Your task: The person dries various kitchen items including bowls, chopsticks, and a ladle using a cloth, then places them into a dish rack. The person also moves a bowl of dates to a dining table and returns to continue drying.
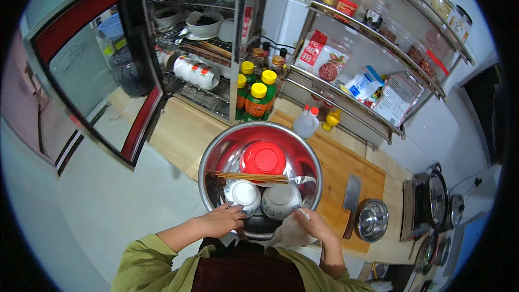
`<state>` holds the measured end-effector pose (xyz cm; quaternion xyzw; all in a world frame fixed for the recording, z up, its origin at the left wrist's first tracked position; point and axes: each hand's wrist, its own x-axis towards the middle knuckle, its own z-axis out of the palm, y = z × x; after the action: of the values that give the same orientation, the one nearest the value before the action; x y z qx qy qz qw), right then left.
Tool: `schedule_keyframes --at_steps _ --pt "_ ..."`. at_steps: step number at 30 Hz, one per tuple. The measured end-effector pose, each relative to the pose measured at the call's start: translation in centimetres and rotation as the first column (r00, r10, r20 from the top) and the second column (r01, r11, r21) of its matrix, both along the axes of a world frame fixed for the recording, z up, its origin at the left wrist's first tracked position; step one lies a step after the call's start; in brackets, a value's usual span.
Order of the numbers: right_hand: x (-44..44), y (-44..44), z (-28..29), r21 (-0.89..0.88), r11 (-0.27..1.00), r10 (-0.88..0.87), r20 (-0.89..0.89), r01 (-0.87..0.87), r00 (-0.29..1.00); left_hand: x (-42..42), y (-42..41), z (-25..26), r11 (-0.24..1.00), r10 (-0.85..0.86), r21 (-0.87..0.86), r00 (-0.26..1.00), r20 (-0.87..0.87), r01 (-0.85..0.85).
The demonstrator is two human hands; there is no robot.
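Observation:
A large stainless steel basin [205, 146] stands before me. In it, a red bowl [264, 158] lies upside down towards the far side, with wooden chopsticks [251, 176] and a spoon [303, 179] across the middle. Two patterned white bowls sit upside down nearer me, a left bowl [243, 194] and a right bowl [281, 200]. My left hand [224, 220] is at the basin's near left rim, its fingertips by the left bowl; what it may grip is unclear. My right hand [313, 223] holds a pale cloth [292, 231] at the near right rim.
At right, a wooden cutting board [330, 162] carries a cleaver [351, 192] and a small steel bowl [372, 220]. Yellow-capped bottles [256, 99] stand behind the basin. An open dish cabinet door [81, 123] juts out at left. A wall rack [373, 36] hangs above the counter.

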<state>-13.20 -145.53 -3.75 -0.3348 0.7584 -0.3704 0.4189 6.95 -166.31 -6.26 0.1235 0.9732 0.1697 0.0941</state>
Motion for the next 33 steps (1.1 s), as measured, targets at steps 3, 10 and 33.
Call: schedule_keyframes --at_steps 3,10,33 --pt "1.0 0.3 -0.6 0.022 0.996 -0.086 -0.040 0.087 0.996 -0.8 -2.0 1.0 0.944 -0.095 0.326 0.988 0.124 0.050" --pt "4.9 0.1 -1.7 0.016 0.954 -0.300 0.006 0.300 0.954 -5.1 -5.0 3.2 0.484 0.444 0.826 0.894 0.052 -0.289" --pt "9.8 2.0 -2.3 0.030 0.852 -0.524 0.039 0.523 0.851 -12.0 -10.3 -8.5 0.879 0.368 0.117 0.815 0.448 -0.462"
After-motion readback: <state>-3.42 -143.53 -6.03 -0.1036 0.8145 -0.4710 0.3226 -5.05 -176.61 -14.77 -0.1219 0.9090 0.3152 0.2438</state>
